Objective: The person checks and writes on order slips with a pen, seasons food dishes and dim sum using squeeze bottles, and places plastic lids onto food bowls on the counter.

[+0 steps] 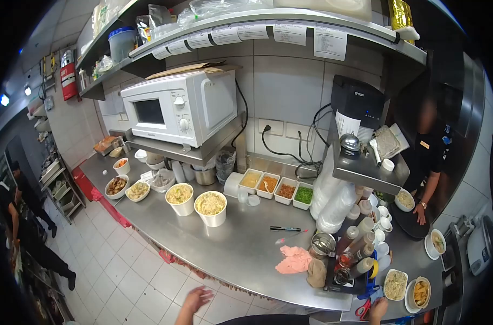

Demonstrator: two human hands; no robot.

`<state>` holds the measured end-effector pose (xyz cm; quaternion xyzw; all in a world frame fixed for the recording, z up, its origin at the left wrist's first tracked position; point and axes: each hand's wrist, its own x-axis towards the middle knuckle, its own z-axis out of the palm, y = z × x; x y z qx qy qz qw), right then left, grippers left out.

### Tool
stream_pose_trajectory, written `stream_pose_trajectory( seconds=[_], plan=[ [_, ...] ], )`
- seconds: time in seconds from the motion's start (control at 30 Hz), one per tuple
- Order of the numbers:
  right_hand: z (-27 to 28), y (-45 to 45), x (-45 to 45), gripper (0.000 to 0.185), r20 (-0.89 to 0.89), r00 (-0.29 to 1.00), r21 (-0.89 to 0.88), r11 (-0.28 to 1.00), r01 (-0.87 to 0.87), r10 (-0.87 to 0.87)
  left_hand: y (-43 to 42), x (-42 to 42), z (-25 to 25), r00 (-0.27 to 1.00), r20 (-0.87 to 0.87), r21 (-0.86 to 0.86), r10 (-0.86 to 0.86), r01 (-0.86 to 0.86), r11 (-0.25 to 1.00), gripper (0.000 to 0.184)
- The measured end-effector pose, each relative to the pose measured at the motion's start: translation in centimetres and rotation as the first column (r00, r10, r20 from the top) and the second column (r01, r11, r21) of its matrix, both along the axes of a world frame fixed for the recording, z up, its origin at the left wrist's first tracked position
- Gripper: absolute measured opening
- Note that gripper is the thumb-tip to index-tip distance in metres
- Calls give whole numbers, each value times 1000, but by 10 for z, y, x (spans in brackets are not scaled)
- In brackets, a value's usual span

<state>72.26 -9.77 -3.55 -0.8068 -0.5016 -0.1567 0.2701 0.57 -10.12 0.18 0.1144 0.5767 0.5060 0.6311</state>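
My left hand (198, 298) hangs over the floor just off the counter's front edge, fingers stretched out and holding nothing. At the bottom right, my right hand (378, 310) is beside red-handled scissors (363, 309); its fingers are mostly hidden, and I cannot tell whether it touches them. Close to it are an oval bowl of rice (395, 285) and a round bowl of fried pieces (421, 292). Two white tubs of fried rice, a left one (179, 199) and a right one (211, 209), stand on the steel counter (241, 249).
A rack of sauce bottles (360, 254) stands near a pink cloth (293, 259) and markers (285, 229). Behind are topping containers (286, 189), a microwave (181, 105) and a printer (357, 103). A co-worker's hand (420, 213) rests on a dark round tray; others stand left.
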Motion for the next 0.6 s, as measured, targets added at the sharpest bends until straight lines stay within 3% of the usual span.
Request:
stream_pose_trajectory(
  seconds=[0.03,0.07,0.13,0.2,0.23,0.33,0.37,0.47,0.53,0.6],
  plan=[
    [-3,-1,3,4,54,998,10,1000,18,-19,9,-27,-7,996,-3,14,95,-95,995,41],
    [-1,-1,6,6,-17,998,-83,995,60,-62,16,-51,5,988,-69,48,137,-134,990,43],
    [11,-3,-1,17,-166,969,-270,954,134,-183,40,-123,-6,944,-35,157,328,-319,935,40],
    [17,-7,-9,23,-336,914,-199,966,165,-225,65,-181,25,923,75,299,377,-381,875,31],
    [19,-9,-17,26,-420,876,-159,970,186,-237,84,-231,6,853,143,283,503,-522,805,30],
    [31,-12,-60,32,-318,901,71,941,332,-294,130,-348,12,737,244,241,630,-675,697,39],
    [35,-16,-81,35,-285,901,141,916,376,-327,142,-371,24,690,178,250,701,-721,646,39],
    [52,-14,-143,28,-408,840,288,823,490,-357,178,-449,42,695,107,232,711,-713,662,35],
    [50,-4,-179,26,-450,833,414,752,513,-321,207,-517,39,651,168,170,740,-759,629,41],
    [66,5,-214,26,-400,859,493,715,495,-319,213,-539,44,800,-17,257,600,-576,776,70]
  ],
)
